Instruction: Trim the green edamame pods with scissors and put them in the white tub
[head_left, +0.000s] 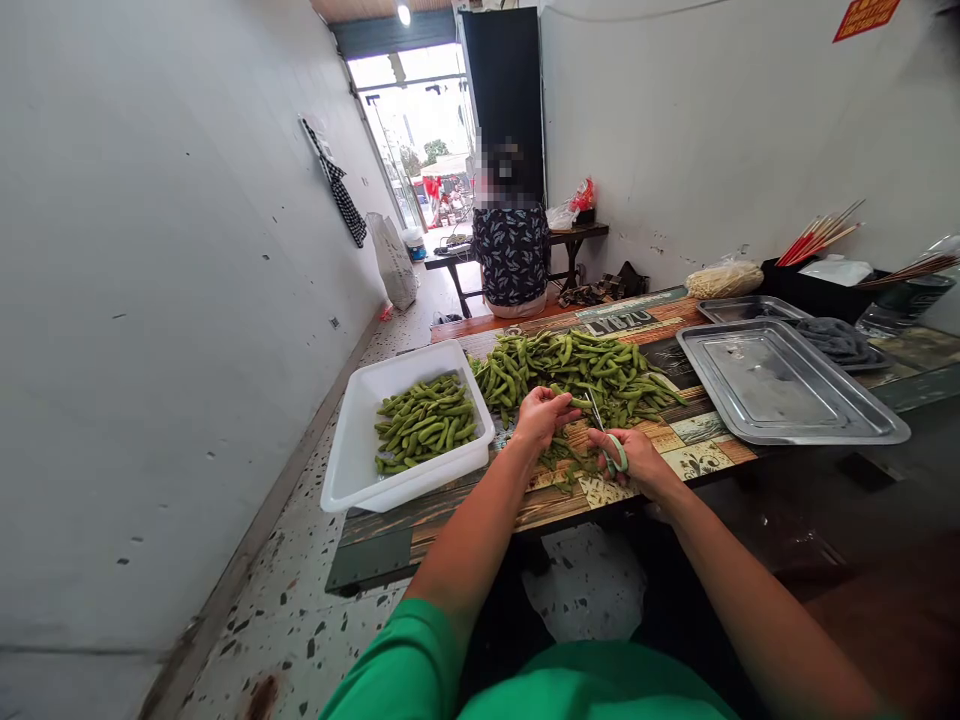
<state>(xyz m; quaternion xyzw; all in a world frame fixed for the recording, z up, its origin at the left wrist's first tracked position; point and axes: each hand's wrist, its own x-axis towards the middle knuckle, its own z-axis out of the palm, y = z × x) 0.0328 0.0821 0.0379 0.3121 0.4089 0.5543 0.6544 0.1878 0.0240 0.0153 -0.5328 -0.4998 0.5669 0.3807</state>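
My left hand [541,415] pinches a green edamame pod [579,403] at the near edge of a big pile of pods [577,372] on the patterned table [705,450]. My right hand [634,460] grips green-handled scissors [607,440], the blades pointing up toward that pod. Cut pod tips [562,458] lie scattered on the table under both hands. Left of my left hand, a white plastic tub [352,455] holds several trimmed pods [424,422].
A large steel tray [787,385] lies to the right, with a second tray [742,308] behind it. Skewers [817,235] stand in a black container at the back right. A person in a patterned top [514,255] sits beyond the table's far end. A grey wall runs along the left.
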